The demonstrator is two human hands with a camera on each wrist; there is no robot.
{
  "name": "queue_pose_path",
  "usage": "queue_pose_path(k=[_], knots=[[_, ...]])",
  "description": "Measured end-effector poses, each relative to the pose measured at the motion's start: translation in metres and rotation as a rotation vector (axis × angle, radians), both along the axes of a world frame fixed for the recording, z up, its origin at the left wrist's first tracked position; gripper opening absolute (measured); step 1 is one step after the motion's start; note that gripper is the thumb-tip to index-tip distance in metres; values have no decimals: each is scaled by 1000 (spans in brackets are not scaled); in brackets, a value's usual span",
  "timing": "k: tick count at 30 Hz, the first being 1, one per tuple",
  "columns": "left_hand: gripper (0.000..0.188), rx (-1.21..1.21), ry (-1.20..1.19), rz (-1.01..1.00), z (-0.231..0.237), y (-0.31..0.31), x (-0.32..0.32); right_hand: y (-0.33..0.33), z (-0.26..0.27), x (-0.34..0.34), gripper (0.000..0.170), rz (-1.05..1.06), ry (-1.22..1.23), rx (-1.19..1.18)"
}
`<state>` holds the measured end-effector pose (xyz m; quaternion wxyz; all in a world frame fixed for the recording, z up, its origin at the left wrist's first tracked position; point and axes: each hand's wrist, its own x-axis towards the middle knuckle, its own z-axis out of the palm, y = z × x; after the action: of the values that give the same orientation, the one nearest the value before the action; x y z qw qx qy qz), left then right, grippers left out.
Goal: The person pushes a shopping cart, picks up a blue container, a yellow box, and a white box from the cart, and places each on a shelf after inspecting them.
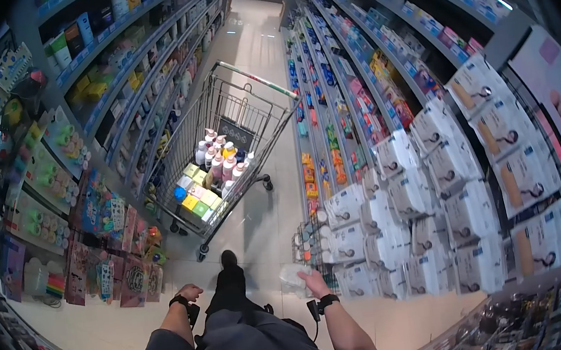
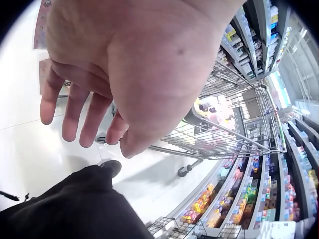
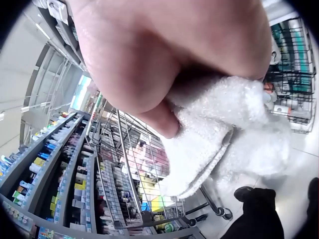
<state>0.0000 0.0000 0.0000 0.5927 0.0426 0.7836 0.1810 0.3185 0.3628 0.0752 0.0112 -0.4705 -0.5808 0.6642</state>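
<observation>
My right hand holds a crumpled, whitish, fluffy-looking item. In the right wrist view the thumb presses on this white item, and the other fingers of the hand are hidden. Nothing is in my left hand, which hangs at my left side; in the left wrist view the hand has its fingers loosely extended. Ahead of me stands a wire shopping cart, with pump bottles and several yellow, green and white boxes inside.
Stocked shelves line the aisle's left side, with hanging packets near me. On the right are more shelves, stacked white packages and a wire basket. Tiled floor runs between the shelves.
</observation>
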Motion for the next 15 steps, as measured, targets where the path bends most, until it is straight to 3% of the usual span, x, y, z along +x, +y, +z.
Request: queue_pose_path(k=[2, 4, 5, 6, 7, 8, 9, 11, 13, 15], knots=[[46, 24, 29, 40, 11, 14, -5, 20, -43, -8, 33, 39, -32, 17], [44, 13, -30, 120, 4, 38, -27, 54, -78, -31, 47, 99, -138, -56], [41, 32, -5, 191, 4, 51, -53, 70, -88, -57, 47, 114, -120, -44], [36, 51, -34, 128, 2, 64, -82, 89, -94, -88, 46, 65, -64, -9], [36, 49, -33, 142, -61, 58, -90, 98, -96, -107, 45, 13, -28, 9], [35, 241, 67, -202, -111, 58, -105, 96, -35, -141, 42, -31, -6, -122], [33, 431, 169, -548, -144, 66, -142, 114, -39, -162, 32, 50, -49, -23], [37, 279, 147, -333, -91, 101, -162, 130, 1, -209, 32, -59, -15, -194], [49, 120, 41, 109, 13, 146, -173, 153, 25, -250, 33, -63, 37, -71], [63, 188, 100, 172, 20, 170, -189, 178, 42, -294, 31, -133, 141, -93]])
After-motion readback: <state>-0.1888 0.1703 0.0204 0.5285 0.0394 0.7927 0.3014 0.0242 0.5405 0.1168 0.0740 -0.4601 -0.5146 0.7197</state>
